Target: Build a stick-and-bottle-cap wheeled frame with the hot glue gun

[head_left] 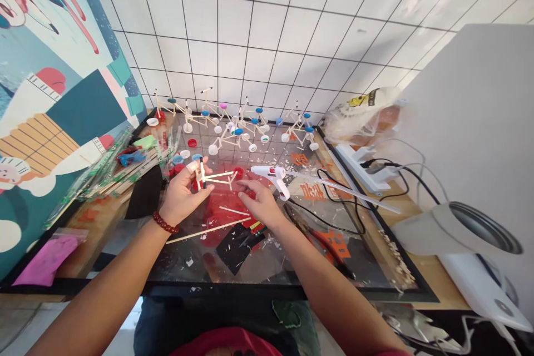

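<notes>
My left hand, with a red bead bracelet at the wrist, is closed on a small stick bicycle frame. Pale thin sticks make up the frame, and a black-wrapped bar stands at its left end. Beside the frame's right end, my right hand has its thumb and fingers apart with nothing visible in them. A red bottle cap shows at that end; whether it is attached is unclear. Just beyond my right hand lies a white glue gun with a long clear glue stick in its back.
Several finished stick bicycles with bottle-cap wheels line the back. Bundled sticks lie left, near a pink packet. Loose sticks, black pieces and pliers lie in front. A power strip sits right.
</notes>
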{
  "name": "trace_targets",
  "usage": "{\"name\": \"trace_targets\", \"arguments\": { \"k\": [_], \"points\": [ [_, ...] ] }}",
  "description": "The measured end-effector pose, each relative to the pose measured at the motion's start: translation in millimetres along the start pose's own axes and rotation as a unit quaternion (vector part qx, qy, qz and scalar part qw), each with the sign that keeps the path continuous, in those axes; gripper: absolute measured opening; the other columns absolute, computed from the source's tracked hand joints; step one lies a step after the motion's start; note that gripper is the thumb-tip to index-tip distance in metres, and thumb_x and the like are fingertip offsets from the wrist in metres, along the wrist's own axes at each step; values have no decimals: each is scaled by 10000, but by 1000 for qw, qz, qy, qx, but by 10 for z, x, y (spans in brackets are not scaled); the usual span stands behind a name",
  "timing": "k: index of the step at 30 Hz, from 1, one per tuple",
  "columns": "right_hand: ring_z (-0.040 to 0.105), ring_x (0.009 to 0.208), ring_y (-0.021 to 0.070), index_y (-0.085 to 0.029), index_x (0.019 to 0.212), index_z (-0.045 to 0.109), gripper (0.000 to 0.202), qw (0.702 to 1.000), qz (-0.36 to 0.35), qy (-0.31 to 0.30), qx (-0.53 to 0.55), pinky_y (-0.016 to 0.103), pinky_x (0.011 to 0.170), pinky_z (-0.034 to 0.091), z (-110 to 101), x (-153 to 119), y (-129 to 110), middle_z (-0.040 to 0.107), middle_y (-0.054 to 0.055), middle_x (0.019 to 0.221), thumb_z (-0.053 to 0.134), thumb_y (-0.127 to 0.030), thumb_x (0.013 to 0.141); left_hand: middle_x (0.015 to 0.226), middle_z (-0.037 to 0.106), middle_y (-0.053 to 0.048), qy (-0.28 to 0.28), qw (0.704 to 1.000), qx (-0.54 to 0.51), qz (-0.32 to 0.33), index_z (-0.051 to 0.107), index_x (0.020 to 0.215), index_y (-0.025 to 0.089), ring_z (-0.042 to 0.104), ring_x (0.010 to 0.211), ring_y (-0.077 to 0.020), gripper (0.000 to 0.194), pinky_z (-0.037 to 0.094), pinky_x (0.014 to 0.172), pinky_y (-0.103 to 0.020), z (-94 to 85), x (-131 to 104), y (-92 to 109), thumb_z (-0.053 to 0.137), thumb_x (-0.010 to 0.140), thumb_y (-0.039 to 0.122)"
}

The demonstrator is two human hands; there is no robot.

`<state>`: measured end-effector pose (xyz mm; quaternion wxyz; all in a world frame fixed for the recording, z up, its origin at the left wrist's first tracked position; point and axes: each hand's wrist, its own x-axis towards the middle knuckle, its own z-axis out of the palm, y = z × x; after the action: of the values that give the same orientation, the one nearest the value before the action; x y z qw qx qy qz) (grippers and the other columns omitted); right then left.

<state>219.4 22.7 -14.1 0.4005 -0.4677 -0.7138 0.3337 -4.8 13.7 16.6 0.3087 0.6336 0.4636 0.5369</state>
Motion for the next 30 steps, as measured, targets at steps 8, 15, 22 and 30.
{"name": "trace_targets", "arguments": {
  "k": [8,15,22,30],
  "points": [
    [669,982,196,-224,1055,727,274,999,9,-31,26,361,956,486,-31,-1,-68,730,56,1037,555,-195,843,1063,705,-79,-3,1000,-15,10,595,1235,184,679,1039,-239,564,556,939,-395,6,-14,88,767,708,288],
    [667,933,192,-213,999,723,250,999,4,-21,38,352,919,495,-8,4,-33,734,48,1000,544,-201,825,1115,705,-83,-14,1000,2,20,623,1173,189,666,1099,-250,486,553,959,-392,6,-33,126,768,720,292],
    [623,820,182,-204,865,722,144,999,-34,-8,9,335,850,480,32,-24,-63,670,40,851,631,-311,832,1063,706,-64,7,997,-81,-19,592,1290,218,674,1032,-211,652,568,878,-324,28,-26,60,814,678,261],
    [637,823,180,-212,806,706,193,999,0,22,38,308,813,486,29,8,-57,703,32,830,574,-337,868,963,682,-38,69,969,-220,-93,636,1190,215,689,870,-190,618,548,622,-245,-9,66,0,849,609,230]
  ]
}}
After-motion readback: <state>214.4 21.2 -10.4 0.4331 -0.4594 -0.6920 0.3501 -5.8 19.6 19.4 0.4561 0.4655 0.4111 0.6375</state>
